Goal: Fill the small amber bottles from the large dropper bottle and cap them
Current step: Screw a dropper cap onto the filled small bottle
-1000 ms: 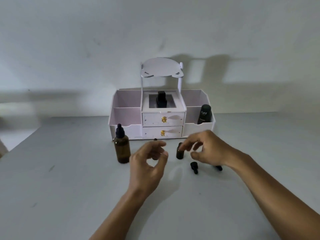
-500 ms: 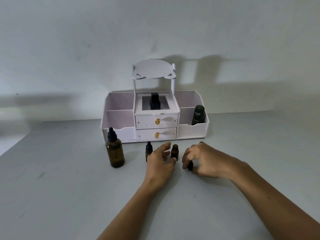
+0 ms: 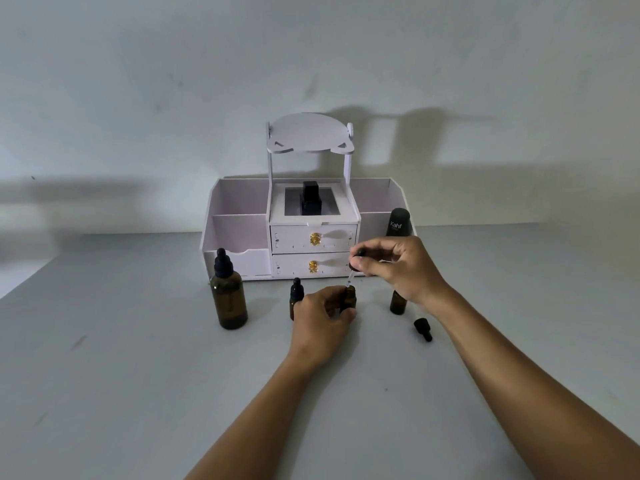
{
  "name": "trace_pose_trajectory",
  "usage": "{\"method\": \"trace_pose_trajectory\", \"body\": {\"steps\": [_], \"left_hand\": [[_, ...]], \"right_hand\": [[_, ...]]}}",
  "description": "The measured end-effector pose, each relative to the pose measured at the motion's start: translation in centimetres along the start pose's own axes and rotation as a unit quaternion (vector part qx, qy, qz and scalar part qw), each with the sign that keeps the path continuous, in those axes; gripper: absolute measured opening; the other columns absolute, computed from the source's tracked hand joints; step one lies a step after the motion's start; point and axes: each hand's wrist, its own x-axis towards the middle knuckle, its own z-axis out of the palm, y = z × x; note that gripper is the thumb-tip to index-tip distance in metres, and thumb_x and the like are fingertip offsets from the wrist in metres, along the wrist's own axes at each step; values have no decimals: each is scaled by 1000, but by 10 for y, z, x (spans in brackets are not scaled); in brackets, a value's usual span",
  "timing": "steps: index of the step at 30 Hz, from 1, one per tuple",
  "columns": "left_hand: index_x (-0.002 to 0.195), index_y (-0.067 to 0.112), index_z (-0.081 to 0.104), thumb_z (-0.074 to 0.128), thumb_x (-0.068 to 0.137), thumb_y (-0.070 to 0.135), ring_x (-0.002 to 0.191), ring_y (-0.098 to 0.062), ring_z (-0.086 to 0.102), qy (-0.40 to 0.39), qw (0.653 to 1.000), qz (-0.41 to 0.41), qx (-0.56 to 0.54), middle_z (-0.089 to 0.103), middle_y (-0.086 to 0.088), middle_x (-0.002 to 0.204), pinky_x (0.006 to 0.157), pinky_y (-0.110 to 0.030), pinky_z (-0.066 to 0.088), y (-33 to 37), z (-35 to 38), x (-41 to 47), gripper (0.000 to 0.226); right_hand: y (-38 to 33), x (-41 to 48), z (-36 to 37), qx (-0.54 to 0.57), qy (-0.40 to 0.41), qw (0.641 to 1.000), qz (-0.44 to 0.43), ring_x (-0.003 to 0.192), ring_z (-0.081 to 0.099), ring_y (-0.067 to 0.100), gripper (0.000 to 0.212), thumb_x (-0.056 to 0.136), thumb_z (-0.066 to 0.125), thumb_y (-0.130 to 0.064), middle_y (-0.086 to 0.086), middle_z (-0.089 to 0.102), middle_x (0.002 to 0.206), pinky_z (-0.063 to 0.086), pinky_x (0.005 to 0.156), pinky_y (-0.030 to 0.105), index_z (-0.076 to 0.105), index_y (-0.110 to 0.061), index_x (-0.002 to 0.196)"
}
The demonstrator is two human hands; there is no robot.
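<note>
Grey bench with a white organizer at the back against the wall; everything else placed relative to the organizer. Organizer: two centre drawers with gold knobs, side compartments, an oval panel on posts on top. Black square-capped bottle in its top centre recess. Dark tube reading "Kahf" stands in its right front compartment.

Large dropper bottle, amber, black dropper cap on, upright just in front of the organizer's left end. No label legible.

Left hand in front of the organizer's drawers, fingers wrapped around an open small amber bottle standing on the bench. Capped small bottle just left of that hand, partly hidden by it.

Right hand in front of the organizer's right side, pinching a black dropper by its bulb; glass tip points down at the open bottle's mouth. Third small bottle, uncapped, is partly behind the right hand.

Loose black dropper cap lies on the bench in front of the organizer's right end, near the third bottle.
</note>
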Motion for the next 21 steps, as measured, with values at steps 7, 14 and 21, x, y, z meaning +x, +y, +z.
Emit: {"method": "trace_pose_trajectory", "body": {"steps": [7, 14, 21], "left_hand": [[110, 15, 74, 69, 85, 3, 91, 1, 70, 2, 1000, 26, 8, 74, 12, 92, 93, -16, 50, 2, 0, -1, 29], [105, 17, 76, 68, 84, 1, 90, 3, 71, 0, 999, 41, 12, 75, 11, 90, 92, -15, 52, 2, 0, -2, 28], [104, 17, 76, 69, 84, 1, 83, 11, 68, 2, 999, 36, 2, 72, 19, 83, 86, -11, 49, 2, 0, -2, 26]], "right_hand": [[21, -6, 8, -77, -26, 997, 4, 77, 73, 8, 12, 81, 81, -13, -4, 78, 84, 54, 76, 17, 79, -15, 92], [28, -13, 15, -106, -8, 994, 1, 76, 70, 2, 25, 76, 85, -21, -4, 76, 87, 55, 75, 15, 78, -17, 99], [31, -15, 15, -103, 30, 994, -21, 78, 73, 12, 19, 78, 81, -8, -2, 78, 86, 57, 77, 20, 79, -19, 93]]}}
